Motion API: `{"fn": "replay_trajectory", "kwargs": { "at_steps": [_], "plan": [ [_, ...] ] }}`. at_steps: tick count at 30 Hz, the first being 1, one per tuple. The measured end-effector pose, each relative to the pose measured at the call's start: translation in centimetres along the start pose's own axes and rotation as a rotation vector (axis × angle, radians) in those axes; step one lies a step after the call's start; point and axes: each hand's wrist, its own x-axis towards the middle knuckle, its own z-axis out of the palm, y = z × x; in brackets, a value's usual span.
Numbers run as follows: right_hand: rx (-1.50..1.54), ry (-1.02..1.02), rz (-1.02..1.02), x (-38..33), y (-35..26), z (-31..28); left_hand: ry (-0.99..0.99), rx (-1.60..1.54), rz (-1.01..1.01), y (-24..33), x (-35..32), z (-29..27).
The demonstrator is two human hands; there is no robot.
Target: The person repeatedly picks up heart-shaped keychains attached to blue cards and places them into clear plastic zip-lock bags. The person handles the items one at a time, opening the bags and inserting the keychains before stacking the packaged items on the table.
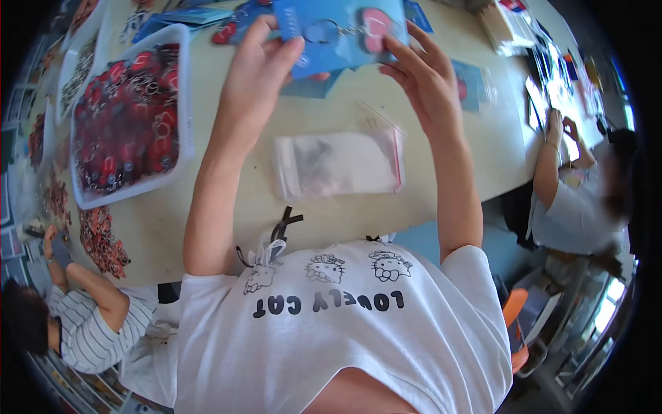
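My left hand (261, 65) grips the left side of a blue backing card (314, 62), thumb in front. On the card's right side my right hand (424, 72) is closed, its thumb and fingers by a pink charm (375, 29). A short chain joins that charm to a metal key ring (321, 31), and the keychain lies against the card's front. Under the raised card, more blue cards (314, 84) rest on the table. Nearer to me lies a stack of clear plastic bags (338, 164) with a red strip along its right edge.
A white plastic bin (185, 103) of red keychains stands at left, with loose keychains (102, 241) in front. Another blue card (469, 83) lies right of my right hand. White boxes (503, 27) stand far right. One person (89, 310) sits at left, another (579, 200) at right.
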Motion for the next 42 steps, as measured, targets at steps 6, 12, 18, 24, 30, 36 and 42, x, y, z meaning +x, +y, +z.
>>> {"fn": "replay_trajectory", "kwargs": {
  "at_steps": [6, 12, 18, 24, 30, 36, 42],
  "plan": [
    [0.043, 0.336, 0.028, -7.7, 1.0, -10.6, -0.256, 1.132, 0.263, -8.2, -4.3, 2.9],
    [0.099, 0.465, 0.077, -9.7, 3.0, -12.2, -0.221, 1.047, 0.086, -9.8, -3.5, 2.9],
    [0.049, 0.422, 0.057, -7.7, 3.0, -12.2, -0.246, 0.650, -0.140, -8.3, -3.1, 2.4],
    [0.047, 0.299, 0.101, -5.2, 2.0, -11.5, -0.246, 0.347, -0.302, -7.8, -2.3, 1.4],
    [-0.067, 0.172, 0.104, -4.4, 0.4, -10.2, -0.309, 0.114, -0.417, -7.4, -1.7, 0.9],
    [-0.293, 0.112, 0.120, -4.3, -1.6, -10.4, -0.361, 0.139, -0.433, -6.6, -1.5, 0.8],
    [-0.405, 0.068, 0.108, -4.0, -3.2, -10.3, -0.435, 0.186, -0.375, -5.9, -1.3, 1.1]
  ]
}}
